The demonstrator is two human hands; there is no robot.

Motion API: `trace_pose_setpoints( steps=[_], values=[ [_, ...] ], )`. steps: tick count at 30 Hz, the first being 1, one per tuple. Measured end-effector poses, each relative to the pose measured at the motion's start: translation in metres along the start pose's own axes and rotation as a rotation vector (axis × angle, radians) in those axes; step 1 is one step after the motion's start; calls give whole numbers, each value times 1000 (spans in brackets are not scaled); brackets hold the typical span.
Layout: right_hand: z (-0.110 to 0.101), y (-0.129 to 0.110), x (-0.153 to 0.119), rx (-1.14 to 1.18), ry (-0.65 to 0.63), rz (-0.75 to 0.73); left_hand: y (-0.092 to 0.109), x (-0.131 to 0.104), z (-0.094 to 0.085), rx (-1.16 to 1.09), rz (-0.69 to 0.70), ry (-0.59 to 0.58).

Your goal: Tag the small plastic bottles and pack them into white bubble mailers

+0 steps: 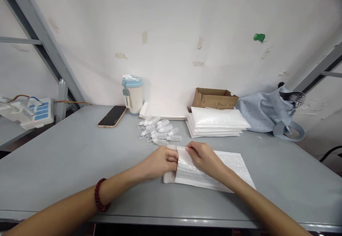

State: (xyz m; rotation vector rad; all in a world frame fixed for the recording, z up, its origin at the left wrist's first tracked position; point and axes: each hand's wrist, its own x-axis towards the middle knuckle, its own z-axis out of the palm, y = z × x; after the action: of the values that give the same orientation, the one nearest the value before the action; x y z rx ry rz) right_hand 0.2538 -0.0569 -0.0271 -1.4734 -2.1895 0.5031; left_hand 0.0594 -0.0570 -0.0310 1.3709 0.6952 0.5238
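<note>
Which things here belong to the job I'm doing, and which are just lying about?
Likely part of the job:
- padded envelope in both hands
- stacked padded envelopes
- small plastic bottles

Apparently just lying about:
- phone
- lidded cup
- cloth bag

Can't tell: cardboard box, flat white stack.

Left hand (163,162) curled, right hand (203,154) pinching, forearms (128,175) converging

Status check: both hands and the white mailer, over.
Left hand: fingers at mouth of white bubble mailer. Right hand: pinching its far edge, near mouth. Small translucent plastic bottles clustered just beyond.
</note>
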Motion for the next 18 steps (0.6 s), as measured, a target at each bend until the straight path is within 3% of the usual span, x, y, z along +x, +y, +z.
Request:
trace_pose_setpoints(
  steps=[2,4,7,9,12,18],
  values=[
    [-4,-2,-2,-11,-5,-21,6,0,-9,47,-25,43],
    [-13,-5,-6,-15,-56,-66,13,-1,-21,170,-23,205],
    [-26,-13,-14,-10,-283,-124,21,0,-39,534,85,526],
    [-29,-15,-18,-28,-401,-135,21,1,-49,831,202,625],
    [-25,-15,-19,-93,-466,-135,14,5,-57,1093,260,595],
    [-18,-14,-17,-130,-490,-104,4,9,-56,1254,240,559]
  ],
)
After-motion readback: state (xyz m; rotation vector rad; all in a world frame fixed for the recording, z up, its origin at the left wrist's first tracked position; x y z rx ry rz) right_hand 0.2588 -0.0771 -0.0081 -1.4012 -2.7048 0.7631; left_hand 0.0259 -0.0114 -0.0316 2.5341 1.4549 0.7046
